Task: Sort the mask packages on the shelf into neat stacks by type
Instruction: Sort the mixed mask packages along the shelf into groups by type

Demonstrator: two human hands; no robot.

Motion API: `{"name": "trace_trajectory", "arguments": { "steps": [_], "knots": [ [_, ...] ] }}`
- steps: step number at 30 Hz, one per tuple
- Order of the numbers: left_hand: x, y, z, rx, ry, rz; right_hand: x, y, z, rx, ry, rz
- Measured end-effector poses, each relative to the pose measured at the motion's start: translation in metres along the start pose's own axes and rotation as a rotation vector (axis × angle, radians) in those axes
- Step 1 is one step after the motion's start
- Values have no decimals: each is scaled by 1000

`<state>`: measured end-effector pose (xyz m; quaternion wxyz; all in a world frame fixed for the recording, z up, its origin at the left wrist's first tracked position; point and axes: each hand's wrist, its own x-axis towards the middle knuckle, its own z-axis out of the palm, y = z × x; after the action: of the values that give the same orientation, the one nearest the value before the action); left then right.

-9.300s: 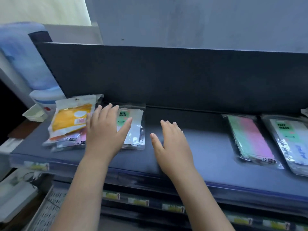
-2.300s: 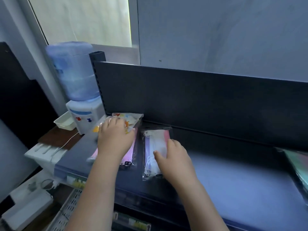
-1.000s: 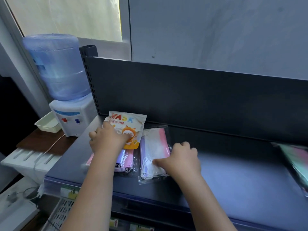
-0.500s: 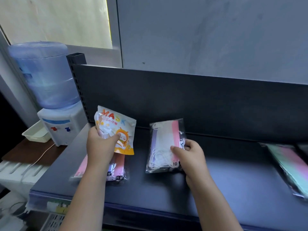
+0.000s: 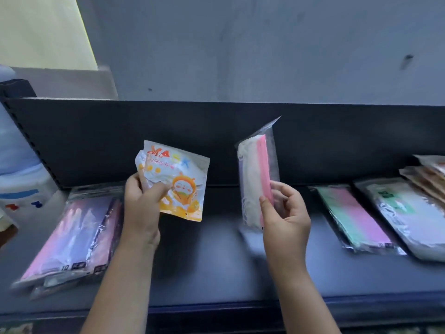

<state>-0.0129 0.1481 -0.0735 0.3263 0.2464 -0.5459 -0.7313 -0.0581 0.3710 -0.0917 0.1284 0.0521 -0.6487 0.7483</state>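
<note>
- Clear pink-striped pack (image 5: 258,179) standing on end above the shelf (image 5: 204,261), long axis upright, pinched in right hand (image 5: 284,210).
- Matching pink-and-green pack (image 5: 354,218) lying flat to that hand's right, nearer than the left stack (image 5: 72,235).
- Left hand (image 5: 142,201) gripping cartoon pouch (image 5: 178,184), likewise raised.

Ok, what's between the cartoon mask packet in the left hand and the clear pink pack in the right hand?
Nothing. In the head view, only bare dark shelf and its back panel show between the cartoon packet and the clear pack.
</note>
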Motion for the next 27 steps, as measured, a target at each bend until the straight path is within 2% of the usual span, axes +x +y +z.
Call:
{"name": "trace_trajectory", "arguments": {
  "steps": [6, 11, 14, 17, 22, 24, 27],
  "knots": [
    [-47, -21, 91, -37, -71, -48, 36, -7, -78, -83, 75, -29],
    [-89, -35, 154, -18, -93, -100, 60, -16, -132, -157, 61, -93],
    [-109, -43, 180, -14, -86, -113, 67, -19, -155, -234, 28, -211],
    [-127, -53, 194, -12, -55, -105, 70, -12, -170, -384, -4, -425],
    [-152, -65, 195, -29, 52, -109, 76, -6, -183, -692, 77, -709],
    [-157, -67, 192, -46, 112, -106, 83, -7, -190, -713, 94, -723],
    [-164, -68, 185, -54, 186, -97, 89, -11, -199, -619, 113, -628]
  ]
}}
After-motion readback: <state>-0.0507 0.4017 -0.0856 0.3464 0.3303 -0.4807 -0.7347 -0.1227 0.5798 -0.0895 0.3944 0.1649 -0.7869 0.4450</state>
